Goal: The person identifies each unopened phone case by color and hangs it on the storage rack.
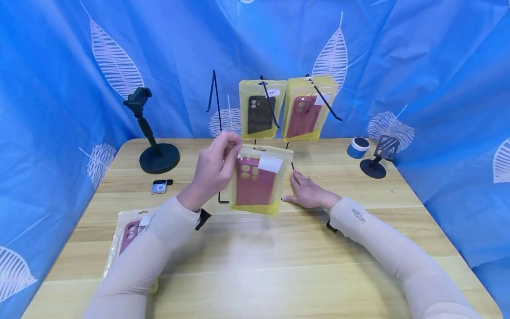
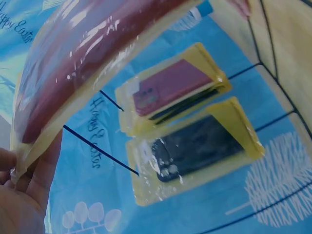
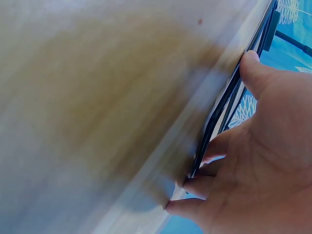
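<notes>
My left hand (image 1: 215, 165) pinches the top left corner of a clear, yellow-edged bag with a dark pink phone case (image 1: 255, 184) inside, held up before a black wire display rack (image 1: 218, 108). From close up, the left wrist view shows the bagged case (image 2: 92, 53) above the fingers. My right hand (image 1: 308, 192) lies low at the rack's right side, fingers extended. In the right wrist view its thumb and fingertips touch the rack's black base wire (image 3: 214, 117). On the middle prong hangs a bagged black case (image 1: 260, 116); bagged pink cases (image 1: 304, 117) hang on the right prong.
Another bagged pink case (image 1: 129, 232) lies at the left, partly under my left sleeve. A black phone stand (image 1: 159, 159) and a small silver device (image 1: 159, 187) are at the left. A blue round container (image 1: 357, 148) and a small black stand (image 1: 373, 168) stand back right.
</notes>
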`<action>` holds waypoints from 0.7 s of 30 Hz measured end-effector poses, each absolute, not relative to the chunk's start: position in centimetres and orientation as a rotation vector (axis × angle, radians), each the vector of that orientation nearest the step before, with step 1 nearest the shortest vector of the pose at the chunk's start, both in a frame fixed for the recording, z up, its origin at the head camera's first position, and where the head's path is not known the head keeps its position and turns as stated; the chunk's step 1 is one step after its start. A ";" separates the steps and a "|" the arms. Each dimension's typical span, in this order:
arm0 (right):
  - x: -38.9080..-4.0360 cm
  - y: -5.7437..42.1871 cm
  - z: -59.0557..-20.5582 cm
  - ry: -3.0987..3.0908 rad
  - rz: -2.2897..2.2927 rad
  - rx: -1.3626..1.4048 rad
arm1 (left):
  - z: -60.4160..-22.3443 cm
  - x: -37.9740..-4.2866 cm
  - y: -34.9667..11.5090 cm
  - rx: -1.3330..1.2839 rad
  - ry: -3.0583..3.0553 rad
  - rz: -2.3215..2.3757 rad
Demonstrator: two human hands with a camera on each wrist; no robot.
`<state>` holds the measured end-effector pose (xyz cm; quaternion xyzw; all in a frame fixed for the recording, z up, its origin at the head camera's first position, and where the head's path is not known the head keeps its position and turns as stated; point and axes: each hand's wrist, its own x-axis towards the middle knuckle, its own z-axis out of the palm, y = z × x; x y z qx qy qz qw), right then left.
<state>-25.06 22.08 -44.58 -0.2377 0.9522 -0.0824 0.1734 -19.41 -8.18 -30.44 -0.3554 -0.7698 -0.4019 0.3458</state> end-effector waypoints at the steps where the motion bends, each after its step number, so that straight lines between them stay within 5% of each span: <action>1: -25.1 22.1 -44.6 2.700 -0.231 -0.674 | -30.2 -19.6 -7.9 -0.906 -1.987 -1.044; 21: -25.1 22.1 -44.6 2.735 -0.259 -0.746 | -28.9 -22.6 -4.6 -0.818 -1.947 -1.079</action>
